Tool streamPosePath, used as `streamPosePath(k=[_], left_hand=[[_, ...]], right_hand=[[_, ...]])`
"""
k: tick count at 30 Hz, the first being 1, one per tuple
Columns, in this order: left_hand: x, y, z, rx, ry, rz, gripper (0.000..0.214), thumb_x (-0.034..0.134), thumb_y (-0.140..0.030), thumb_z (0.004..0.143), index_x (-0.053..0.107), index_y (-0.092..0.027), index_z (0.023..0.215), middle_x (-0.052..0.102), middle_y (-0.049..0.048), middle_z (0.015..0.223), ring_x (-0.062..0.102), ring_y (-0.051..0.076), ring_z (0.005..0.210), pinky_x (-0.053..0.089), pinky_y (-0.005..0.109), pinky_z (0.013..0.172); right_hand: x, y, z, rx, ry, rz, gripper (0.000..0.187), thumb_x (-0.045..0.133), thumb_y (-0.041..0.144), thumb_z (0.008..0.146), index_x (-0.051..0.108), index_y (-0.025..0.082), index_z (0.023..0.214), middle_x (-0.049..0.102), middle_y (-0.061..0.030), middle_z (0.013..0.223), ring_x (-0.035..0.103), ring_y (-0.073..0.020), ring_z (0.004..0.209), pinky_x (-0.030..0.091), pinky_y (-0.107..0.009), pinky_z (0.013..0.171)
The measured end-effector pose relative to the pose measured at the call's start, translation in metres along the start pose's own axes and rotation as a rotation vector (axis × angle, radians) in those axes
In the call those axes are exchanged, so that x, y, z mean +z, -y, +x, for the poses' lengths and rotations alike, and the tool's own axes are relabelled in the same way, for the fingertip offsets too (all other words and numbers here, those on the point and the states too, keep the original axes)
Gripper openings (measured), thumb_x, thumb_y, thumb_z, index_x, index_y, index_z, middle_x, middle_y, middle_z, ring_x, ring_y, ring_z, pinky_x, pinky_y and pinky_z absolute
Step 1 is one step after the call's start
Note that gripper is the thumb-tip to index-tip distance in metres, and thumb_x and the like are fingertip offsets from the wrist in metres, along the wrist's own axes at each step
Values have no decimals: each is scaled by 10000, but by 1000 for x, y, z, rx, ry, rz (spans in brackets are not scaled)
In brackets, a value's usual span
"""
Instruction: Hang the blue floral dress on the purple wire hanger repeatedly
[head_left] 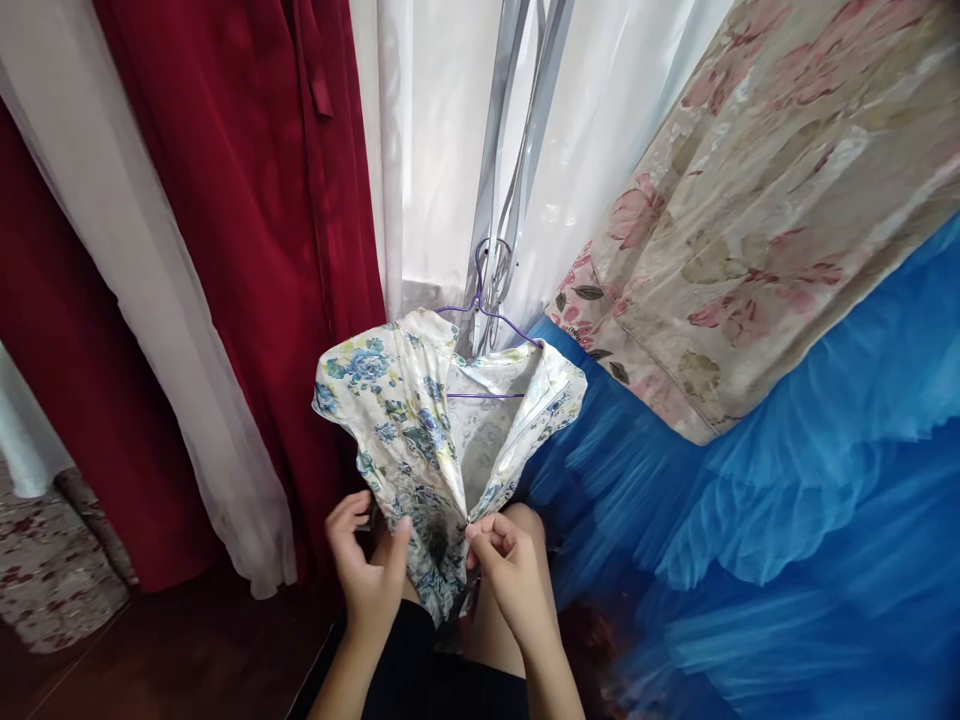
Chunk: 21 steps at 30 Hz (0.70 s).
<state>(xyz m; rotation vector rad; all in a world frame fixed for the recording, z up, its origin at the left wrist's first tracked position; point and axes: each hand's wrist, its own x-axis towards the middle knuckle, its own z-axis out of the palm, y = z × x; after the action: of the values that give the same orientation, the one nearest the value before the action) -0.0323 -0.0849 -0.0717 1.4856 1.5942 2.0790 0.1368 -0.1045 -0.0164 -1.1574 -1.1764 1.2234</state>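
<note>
- The flowered blouse (405, 430) sits just below the middle of my view, towards six o'clock, spread on a purple hanger (491, 313) whose hook points to twelve; its lower end drops between the person's legs (489, 635).
- The right hand (504, 548), at six o'clock, has thumb and forefinger pinched on the blouse's front edge, right at the bottom of the front opening (487, 440).
- The left hand (371, 560), at seven o'clock, is half open, thumb well apart from the fingers, beside the blouse's edge; I cannot tell whether it grips any cloth.
- The step in hand, I judge, is working the front fastening; whether it is a zip or a button is too small to tell.
- That calls for the two edges lying level, with the cloth steadied below the pinch.
- Counting: one blouse, one hanger, two hands.
- Around them: two stretches of red cloth (247, 220) between nine and eleven o'clock, one white strip (157, 230) between those, one pink-flowered garment (772, 260) at two, and blue tulle (795, 490) at four, its layers too merged to count.
</note>
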Motion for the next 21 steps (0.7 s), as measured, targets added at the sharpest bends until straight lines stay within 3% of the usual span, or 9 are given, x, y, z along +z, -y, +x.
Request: streamPosePath(k=[2, 5, 9, 12, 16, 18, 21], left_hand=[[6, -8, -6, 112, 255, 50, 276, 705, -303, 869, 624, -229, 1123, 583, 120, 1252, 560, 293, 1212, 454, 430, 1041], [18, -15, -14, 72, 534, 30, 99, 589, -310, 946, 644, -229, 930, 666, 71, 982, 642, 242, 980, 504, 350, 890], [32, -17, -15, -1, 672, 0, 156, 512, -267, 963, 563, -219, 824, 645, 30, 795, 635, 196, 783, 476, 293, 744], [37, -18, -14, 33, 728, 25, 149, 493, -237, 944, 521, -217, 799, 575, 20, 752, 596, 184, 733, 457, 288, 712], [33, -17, -5, 65, 793, 115, 123, 512, -215, 905, 512, -218, 782, 522, -2, 702, 557, 168, 663, 419, 274, 658], [27, -13, 5, 87, 878, 173, 88, 527, -184, 875, 541, -215, 793, 548, 0, 706, 562, 170, 658, 401, 273, 639], [19, -8, 33, 122, 1021, 202, 101, 544, -170, 870, 593, -208, 791, 612, 10, 733, 588, 180, 685, 402, 275, 638]], right_hand=[[4, 0, -4, 8, 17, 43, 399, 713, 538, 827, 589, 182, 696, 576, -3, 542, 469, -134, 509, 343, -268, 542], [8, 3, -2, 20, 53, 76, 382, 726, 501, 806, 580, 187, 647, 572, -2, 490, 439, -118, 464, 319, -257, 505], [4, 30, 34, -26, 63, 103, 365, 719, 408, 795, 574, 182, 548, 553, 3, 451, 355, -83, 416, 255, -240, 450], [0, 80, 82, -95, 27, 162, 345, 743, 400, 741, 609, 163, 530, 513, 24, 436, 290, -56, 380, 170, -232, 401], [-1, 148, 135, -181, 20, 222, 224, 769, 328, 667, 674, 129, 629, 578, 13, 528, 341, -42, 412, 178, -206, 387], [1, 166, 145, -192, -8, 274, 213, 769, 314, 653, 668, 127, 647, 565, 22, 537, 338, -36, 421, 169, -201, 385], [5, 169, 144, -232, -20, 308, 216, 758, 325, 666, 666, 131, 695, 556, 31, 541, 332, -36, 425, 174, -211, 391]])
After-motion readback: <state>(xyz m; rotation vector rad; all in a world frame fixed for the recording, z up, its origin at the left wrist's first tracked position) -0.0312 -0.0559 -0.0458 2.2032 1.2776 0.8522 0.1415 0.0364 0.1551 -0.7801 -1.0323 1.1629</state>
